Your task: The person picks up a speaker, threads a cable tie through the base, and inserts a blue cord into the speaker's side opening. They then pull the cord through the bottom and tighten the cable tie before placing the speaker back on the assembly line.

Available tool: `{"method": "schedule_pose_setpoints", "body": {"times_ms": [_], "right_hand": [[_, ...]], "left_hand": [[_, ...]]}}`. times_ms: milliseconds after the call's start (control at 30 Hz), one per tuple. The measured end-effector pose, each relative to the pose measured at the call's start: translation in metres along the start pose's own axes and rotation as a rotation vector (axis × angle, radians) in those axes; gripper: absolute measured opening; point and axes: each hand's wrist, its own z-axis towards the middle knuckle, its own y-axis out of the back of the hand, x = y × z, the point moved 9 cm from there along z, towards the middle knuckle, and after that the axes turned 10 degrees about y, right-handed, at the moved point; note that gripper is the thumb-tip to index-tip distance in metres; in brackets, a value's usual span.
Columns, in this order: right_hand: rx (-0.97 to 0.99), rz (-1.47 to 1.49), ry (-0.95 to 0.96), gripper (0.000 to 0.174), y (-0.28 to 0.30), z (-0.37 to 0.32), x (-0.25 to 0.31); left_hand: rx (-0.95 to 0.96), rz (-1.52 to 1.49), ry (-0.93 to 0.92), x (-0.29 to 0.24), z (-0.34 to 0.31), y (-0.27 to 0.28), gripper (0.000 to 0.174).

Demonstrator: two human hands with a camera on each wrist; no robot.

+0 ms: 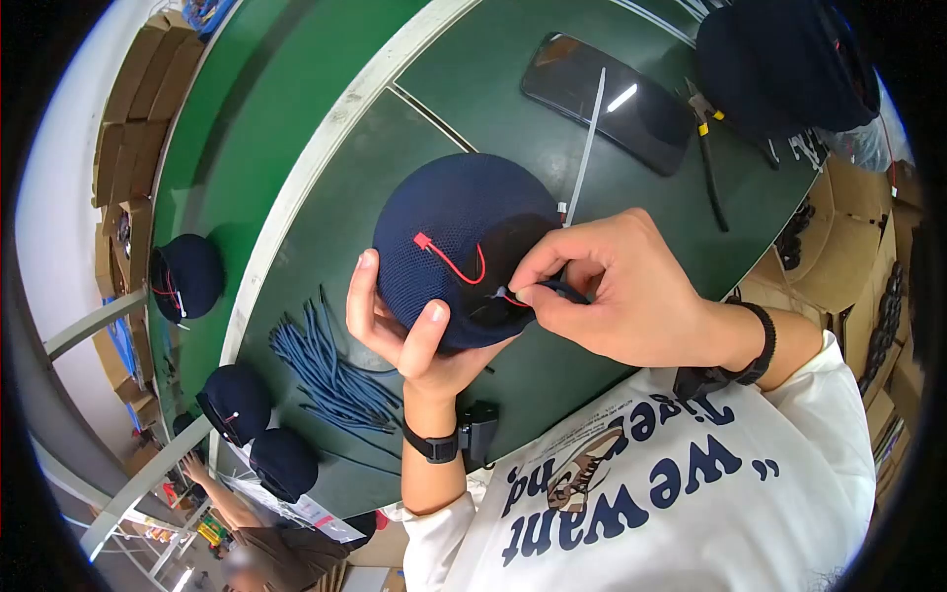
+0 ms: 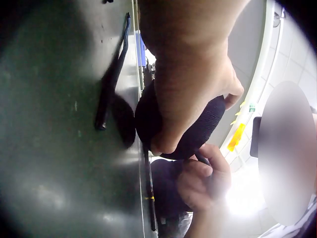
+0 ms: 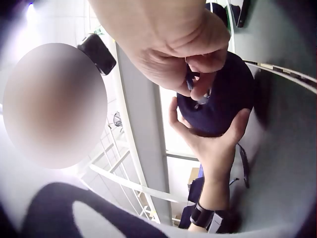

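A round navy shell covered in mesh fabric (image 1: 464, 212) is held above the green table, its dark opening facing the right hand. My left hand (image 1: 419, 345) grips it from the near left side, fingers and thumb spread around the curve. A red wire with a red connector (image 1: 423, 241) lies over its surface. At the opening, my right hand (image 1: 621, 286) pinches a dark cord (image 1: 567, 289) between thumb and fingers, close to a second bit of red wire. The left wrist view shows the shell (image 2: 208, 124) between both hands; in the right wrist view, the fingertips partly hide the cord (image 3: 190, 82).
A bundle of blue cords (image 1: 330, 360) lies left of the shell. Beyond are a black phone (image 1: 612, 99), a white cable tie (image 1: 590, 143) and yellow-and-black cutters (image 1: 706, 148). Similar navy shells (image 1: 237, 403) stand at left, another (image 1: 779, 64) far right. Cardboard boxes (image 1: 848, 217) stand at right.
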Motion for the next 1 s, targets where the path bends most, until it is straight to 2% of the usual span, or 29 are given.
{"method": "schedule_pose_setpoints", "body": {"times_ms": [167, 367, 467, 567, 633, 700, 767, 867, 967, 1000], "right_hand": [[0.059, -0.198, 0.140, 0.007, -0.002, 0.000, 0.010], [0.093, -0.207, 0.117, 0.008, -0.008, 0.000, 0.013], [0.003, -0.126, 0.084, 0.010, -0.006, -0.002, 0.010], [0.039, -0.285, 0.173, 0.012, -0.004, -0.004, 0.020], [0.001, -0.316, 0.218, 0.003, -0.006, -0.008, 0.023], [-0.009, -0.334, 0.246, 0.004, -0.007, -0.011, 0.027], [0.011, -0.333, 0.252, 0.014, -0.010, -0.014, 0.030], [-0.013, -0.274, 0.205, 0.037, -0.013, -0.017, 0.029], [0.156, -0.425, 0.211, 0.050, -0.024, -0.020, 0.034], [0.182, -0.458, 0.260, 0.047, -0.028, -0.021, 0.036]], "left_hand": [[0.028, 0.014, -0.026, -0.002, 0.001, 0.000, 0.102], [0.015, -0.017, -0.004, -0.001, -0.001, 0.001, 0.107], [0.016, -0.018, 0.001, -0.001, 0.000, 0.000, 0.108], [0.006, -0.003, 0.001, -0.002, 0.000, -0.001, 0.109], [-0.005, -0.010, -0.006, -0.002, 0.000, -0.002, 0.108], [-0.017, -0.022, -0.018, -0.001, 0.001, -0.004, 0.107], [-0.022, -0.025, 0.001, 0.000, 0.000, -0.003, 0.107], [-0.023, -0.029, 0.038, 0.001, -0.001, -0.002, 0.107], [-0.049, -0.043, 0.011, 0.003, -0.001, -0.004, 0.107], [-0.057, -0.044, 0.003, 0.005, -0.002, -0.003, 0.107]]}}
